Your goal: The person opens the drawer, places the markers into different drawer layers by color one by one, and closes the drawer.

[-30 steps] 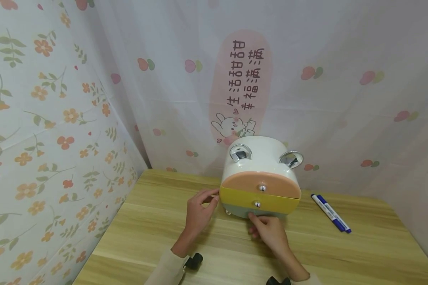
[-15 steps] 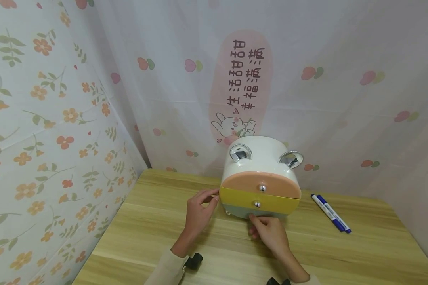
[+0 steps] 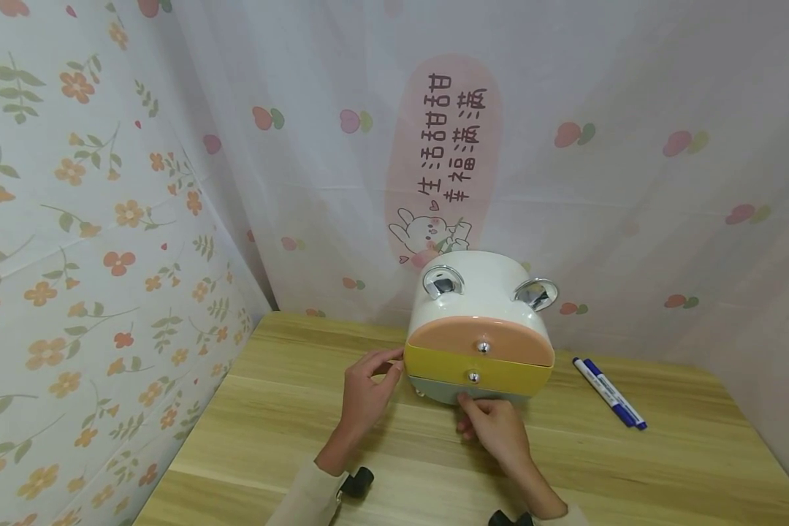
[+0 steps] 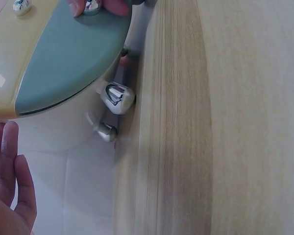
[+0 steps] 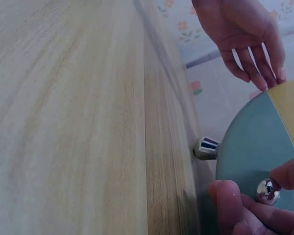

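A small white storage cabinet stands at the back of the table, with an orange top drawer, a yellow middle drawer and a grey-green bottom drawer. My right hand pinches the bottom drawer's silver knob between thumb and fingers; in the head view that knob is hidden behind the hand. A thin dark line shows between the green front and the white body in the left wrist view. With extended fingertips, my left hand touches the cabinet's left side beside the yellow drawer.
Two blue-and-white markers lie side by side on the wooden table, right of the cabinet. Patterned curtains hang close behind the table and along its left. Short silver feet hold up the cabinet.
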Tool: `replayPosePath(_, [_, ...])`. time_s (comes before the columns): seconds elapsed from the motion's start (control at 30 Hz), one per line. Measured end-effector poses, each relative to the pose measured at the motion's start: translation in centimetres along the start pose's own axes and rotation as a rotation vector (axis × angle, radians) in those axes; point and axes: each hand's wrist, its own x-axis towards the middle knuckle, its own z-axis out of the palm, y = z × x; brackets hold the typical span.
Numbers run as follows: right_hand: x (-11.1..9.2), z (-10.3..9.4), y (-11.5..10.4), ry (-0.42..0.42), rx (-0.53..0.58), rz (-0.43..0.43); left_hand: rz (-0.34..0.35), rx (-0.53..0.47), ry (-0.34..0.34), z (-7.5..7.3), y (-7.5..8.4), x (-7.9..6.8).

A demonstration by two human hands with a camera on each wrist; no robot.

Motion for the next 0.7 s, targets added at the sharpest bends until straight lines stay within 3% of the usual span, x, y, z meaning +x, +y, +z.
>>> replayPosePath(0.7, [-5.0, -1.0, 0.3, -0.059, -0.219, -0.038, -0.013, -0.039, -0.009, -0.1, 0.4, -0.1])
